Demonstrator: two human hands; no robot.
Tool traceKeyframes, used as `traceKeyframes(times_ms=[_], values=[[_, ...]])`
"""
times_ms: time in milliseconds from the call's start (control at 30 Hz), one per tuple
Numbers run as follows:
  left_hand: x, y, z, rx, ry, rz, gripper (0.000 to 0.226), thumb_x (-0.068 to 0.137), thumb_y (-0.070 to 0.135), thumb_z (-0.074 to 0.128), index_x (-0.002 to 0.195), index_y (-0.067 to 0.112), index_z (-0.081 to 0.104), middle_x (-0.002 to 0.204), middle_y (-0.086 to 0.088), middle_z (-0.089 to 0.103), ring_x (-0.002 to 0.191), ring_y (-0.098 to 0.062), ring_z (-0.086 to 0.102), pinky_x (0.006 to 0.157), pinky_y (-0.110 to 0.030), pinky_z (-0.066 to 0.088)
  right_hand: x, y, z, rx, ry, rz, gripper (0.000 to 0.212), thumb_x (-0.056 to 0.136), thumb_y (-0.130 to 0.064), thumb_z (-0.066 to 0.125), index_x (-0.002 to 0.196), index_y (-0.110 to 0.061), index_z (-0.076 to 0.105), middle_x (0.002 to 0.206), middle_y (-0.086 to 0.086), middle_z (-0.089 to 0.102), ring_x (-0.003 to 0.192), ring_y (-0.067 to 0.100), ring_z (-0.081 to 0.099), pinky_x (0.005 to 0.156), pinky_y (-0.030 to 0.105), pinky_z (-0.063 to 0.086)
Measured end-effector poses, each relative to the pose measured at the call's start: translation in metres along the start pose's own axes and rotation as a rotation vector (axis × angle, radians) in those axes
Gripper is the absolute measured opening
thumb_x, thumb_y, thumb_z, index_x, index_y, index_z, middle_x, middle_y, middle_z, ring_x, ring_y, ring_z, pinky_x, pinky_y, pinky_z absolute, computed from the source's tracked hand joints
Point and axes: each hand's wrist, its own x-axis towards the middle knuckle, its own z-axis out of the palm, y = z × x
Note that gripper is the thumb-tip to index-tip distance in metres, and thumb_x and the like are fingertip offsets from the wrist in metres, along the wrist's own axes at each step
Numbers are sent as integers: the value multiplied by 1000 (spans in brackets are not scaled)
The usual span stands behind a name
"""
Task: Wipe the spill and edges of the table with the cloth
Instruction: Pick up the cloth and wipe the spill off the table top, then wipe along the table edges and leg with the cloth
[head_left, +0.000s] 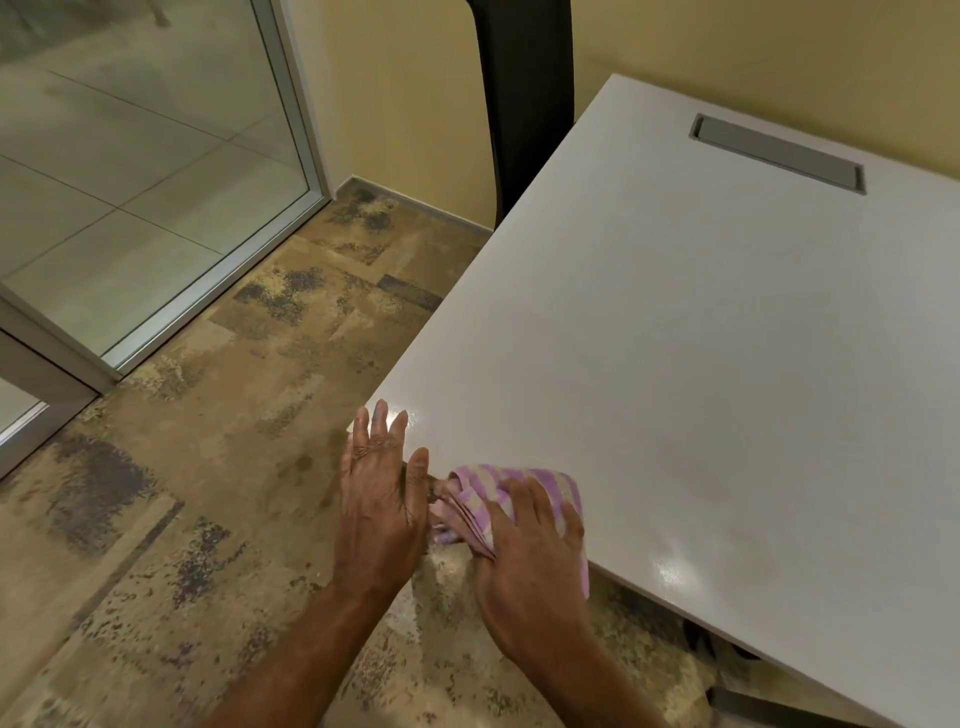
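A white table (701, 338) fills the right half of the view, its near-left corner pointing toward me. A pink-and-white striped cloth (519, 480) is bunched on that corner. My right hand (530, 561) presses down on the cloth, fingers curled over its folds at the table's front edge. My left hand (379, 483) lies flat on the corner beside it, fingers spread, thumb touching the cloth's left end. No spill is plainly visible; the tabletop shows glossy reflections near the corner.
A grey cable slot (776, 153) is set into the table's far side. A dark post (524, 104) stands against the yellow wall behind the table. A glass partition with metal frame (218, 270) runs at left over mottled brown floor.
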Motion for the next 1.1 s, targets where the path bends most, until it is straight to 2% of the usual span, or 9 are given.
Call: traceKeyframes(times_ms=[100, 233, 433, 533, 667, 767, 867, 967, 1100], values=[[-6, 8, 5, -18, -23, -9, 56, 106, 41, 32, 156, 16, 36, 169, 4, 19, 157, -7, 0, 128, -33, 5, -20, 26, -14, 35, -70, 33, 53, 91, -39, 45, 143, -40, 54, 149, -3, 53, 145, 25, 44, 120, 57, 29], [-15, 17, 13, -19, -55, 9, 57, 107, 43, 29, 157, 18, 34, 169, 3, 18, 158, -7, -1, 128, -45, 12, -42, 51, -30, 65, -96, 91, 56, 92, -49, 32, 144, -45, 53, 141, -7, 55, 138, 21, 49, 112, 55, 38], [-26, 22, 21, 64, -94, 28, 58, 107, 43, 29, 157, 15, 34, 169, -1, 19, 158, -9, -3, 128, -46, 11, -64, 76, -54, 234, -88, 232, 57, 94, -51, 29, 141, -37, 59, 134, -14, 58, 129, 14, 53, 111, 47, 42], [-30, 19, 21, 105, -114, 35, 58, 107, 43, 29, 157, 14, 32, 169, -2, 17, 158, -10, -4, 129, -46, 10, -77, 89, -67, 502, 39, 344, 30, 107, -38, 45, 132, -47, 59, 124, -15, 62, 112, 11, 60, 101, 42, 49], [-34, 19, 22, 121, -164, 50, 59, 107, 45, 26, 158, 16, 29, 170, -1, 14, 158, -10, -5, 129, -45, 8, -89, 102, -76, 764, 395, 493, 29, 107, -27, 52, 131, -39, 62, 122, -26, 63, 109, -18, 56, 91, 14, 40], [-38, 21, 25, 123, -179, 65, 59, 107, 46, 25, 158, 17, 29, 170, -1, 14, 158, -11, -4, 129, -44, 7, -89, 115, -74, 759, 578, 515, 32, 107, -32, 50, 138, -29, 58, 124, -22, 63, 116, -11, 57, 97, 25, 44], [-41, 22, 28, 119, -183, 83, 60, 107, 46, 24, 158, 15, 31, 169, -3, 17, 158, -13, -1, 129, -46, 9, -88, 129, -67, 658, 642, 538, 52, 103, -51, 42, 146, -25, 49, 137, -4, 60, 123, 17, 60, 104, 47, 49], [-45, 23, 30, 118, -198, 103, 60, 107, 47, 23, 157, 15, 32, 169, -3, 18, 158, -13, -1, 128, -46, 10, -88, 141, -55, 512, 606, 560, 58, 102, -56, 37, 152, -28, 40, 152, 7, 52, 133, 37, 54, 107, 64, 46], [-50, 27, 33, 132, -199, 141, 58, 108, 44, 26, 157, 14, 31, 168, -4, 20, 159, -15, 2, 128, -46, 11, -86, 141, -33, 486, 487, 590, 64, 97, -51, 29, 153, -23, 43, 153, 12, 52, 141, 38, 44, 114, 64, 37]])
